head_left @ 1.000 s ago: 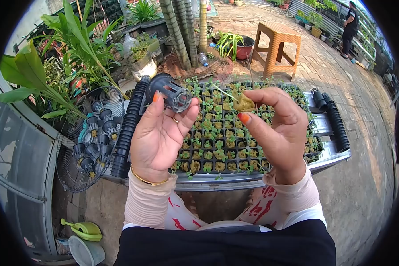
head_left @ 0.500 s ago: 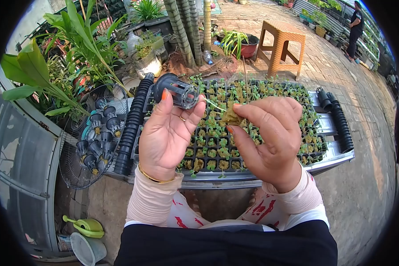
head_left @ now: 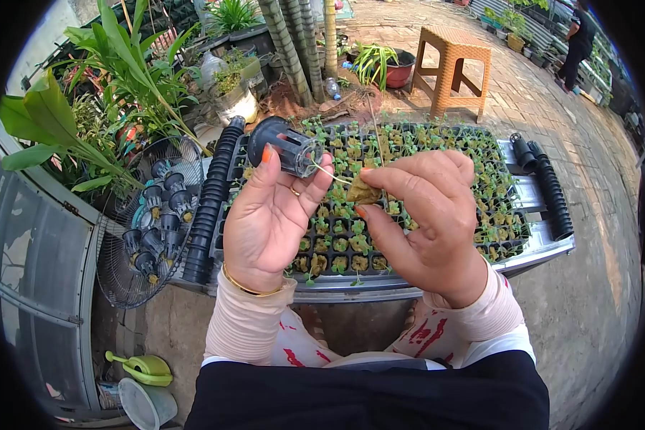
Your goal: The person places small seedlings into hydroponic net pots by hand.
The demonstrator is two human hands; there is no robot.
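Wire fan guard (head_left: pixel 115 279): lies flat at far left, with a cluster of small black pots sitting in it, well apart from both hands.
Ribbed black column (head_left: pixel 209 204): nested pots stacked on their side along the tray's left edge, just behind the left hand.
Left hand (head_left: pixel 269 215): palm up, with the thumb and fingers closed around a black net pot (head_left: pixel 283 147), which is held clear above the tray.
Net pot axis: tilted on its side, with the flared end up and to the left and the narrower end facing right and slightly down, towards the other hand.
Root strand (head_left: pixel 328 174): a pale thread running from the plug leftward, its tip at the pot's near end; whether it has gone inside cannot be told.
Seedling plug (head_left: pixel 363 192): a tan, spongy cube just right of the pot and slightly below it, apart from it, and pinched tight.
Right hand (head_left: pixel 426 222): the thumb and forefinger clamp the plug, and the knuckles face the camera.
Nearer hand: the right hand carries the plug, so the gap to close lies leftward and a little upward along the pot's axis.
Seedling tray (head_left: pixel 408 283): black cells of green sprouts beneath both hands.
Orange stool (head_left: pixel 451 68): on the paving beyond the tray.
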